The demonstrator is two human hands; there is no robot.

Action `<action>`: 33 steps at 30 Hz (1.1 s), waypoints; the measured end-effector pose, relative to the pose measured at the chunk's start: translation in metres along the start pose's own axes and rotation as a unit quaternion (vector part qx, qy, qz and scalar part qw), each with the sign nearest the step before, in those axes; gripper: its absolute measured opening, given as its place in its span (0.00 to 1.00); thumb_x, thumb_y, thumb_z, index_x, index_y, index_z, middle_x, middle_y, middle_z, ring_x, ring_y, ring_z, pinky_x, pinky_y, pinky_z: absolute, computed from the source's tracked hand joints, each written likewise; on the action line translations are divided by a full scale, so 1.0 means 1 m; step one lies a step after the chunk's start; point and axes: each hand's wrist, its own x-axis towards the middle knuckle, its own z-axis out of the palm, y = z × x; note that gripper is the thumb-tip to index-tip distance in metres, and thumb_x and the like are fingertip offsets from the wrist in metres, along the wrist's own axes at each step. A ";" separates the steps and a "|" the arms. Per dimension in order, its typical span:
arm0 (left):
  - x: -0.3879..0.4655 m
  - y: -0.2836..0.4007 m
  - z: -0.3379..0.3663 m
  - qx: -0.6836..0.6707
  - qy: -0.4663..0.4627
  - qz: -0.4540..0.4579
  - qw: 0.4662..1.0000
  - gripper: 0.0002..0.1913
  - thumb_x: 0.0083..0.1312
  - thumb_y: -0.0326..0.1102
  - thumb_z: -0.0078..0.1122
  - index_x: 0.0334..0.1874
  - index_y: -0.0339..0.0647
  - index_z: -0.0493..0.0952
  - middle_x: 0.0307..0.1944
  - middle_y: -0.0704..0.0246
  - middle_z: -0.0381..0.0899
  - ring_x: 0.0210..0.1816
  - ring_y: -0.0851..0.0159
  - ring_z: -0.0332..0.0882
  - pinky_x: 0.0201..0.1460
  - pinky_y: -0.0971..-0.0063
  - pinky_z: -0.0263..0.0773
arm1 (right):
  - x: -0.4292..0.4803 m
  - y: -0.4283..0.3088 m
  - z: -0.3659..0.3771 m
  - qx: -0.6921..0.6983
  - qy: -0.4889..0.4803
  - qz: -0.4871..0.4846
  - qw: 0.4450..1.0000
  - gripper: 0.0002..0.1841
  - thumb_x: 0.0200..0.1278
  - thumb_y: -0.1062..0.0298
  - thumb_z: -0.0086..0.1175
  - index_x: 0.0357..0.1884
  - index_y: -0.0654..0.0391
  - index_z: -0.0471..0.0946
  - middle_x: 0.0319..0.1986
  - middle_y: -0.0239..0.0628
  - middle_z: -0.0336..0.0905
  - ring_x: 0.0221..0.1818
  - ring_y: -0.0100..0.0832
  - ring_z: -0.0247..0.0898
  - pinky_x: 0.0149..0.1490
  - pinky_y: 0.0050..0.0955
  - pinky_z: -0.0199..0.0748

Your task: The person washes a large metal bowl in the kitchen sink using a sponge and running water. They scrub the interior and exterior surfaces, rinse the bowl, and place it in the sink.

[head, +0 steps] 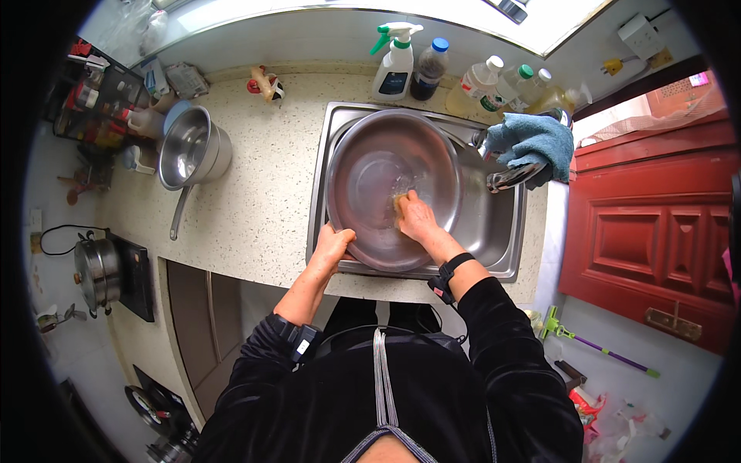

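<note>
A wide stainless steel basin (370, 144) rests over the left part of a metal sink (498, 237). My left hand (334, 245) grips the basin's near left rim, thumb on the inside. Inside the basin, my right hand (415, 217) presses a yellowish sponge or scouring pad (400, 209) against the bottom; much of it is hidden under my fingers. Wet streaks or suds show on the metal around it. To the right of the basin, a chrome faucet (509, 178) has a blue cloth (529, 144) draped over it.
Behind the sink stand a white spray bottle (395, 66), a dark bottle with a blue cap (429, 70) and several clear bottles (476, 84). A steel saucepan (194, 150) sits on the speckled counter (269, 173) to the left. A red door (648, 226) is at the right.
</note>
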 end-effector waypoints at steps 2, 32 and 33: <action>-0.001 -0.001 -0.004 0.024 0.016 -0.013 1.000 0.20 0.53 0.28 0.53 0.48 0.24 0.71 0.33 0.57 0.78 0.27 0.61 0.80 0.20 0.71 0.78 | 0.001 -0.001 0.004 0.035 -0.003 -0.003 0.999 0.22 0.49 0.67 0.60 0.48 0.60 0.70 0.49 0.53 0.66 0.45 0.55 0.72 0.49 0.50 0.73; 0.014 -0.023 -0.001 0.062 -0.048 -0.031 0.996 0.18 0.54 0.30 0.55 0.48 0.30 0.73 0.34 0.63 0.79 0.28 0.65 0.80 0.25 0.74 0.79 | 0.016 -0.082 -0.028 0.671 -0.150 -0.020 0.726 0.12 0.64 0.58 0.57 0.44 0.54 0.76 0.33 0.28 0.79 0.32 0.18 0.73 0.35 0.18 0.69; 0.013 -0.022 0.001 0.065 -0.057 -0.025 0.996 0.19 0.54 0.30 0.55 0.49 0.30 0.72 0.34 0.63 0.79 0.28 0.65 0.80 0.25 0.74 0.79 | 0.024 -0.093 -0.032 0.618 -0.149 -0.028 0.771 0.16 0.60 0.57 0.62 0.45 0.56 0.77 0.34 0.31 0.80 0.35 0.21 0.75 0.38 0.22 0.72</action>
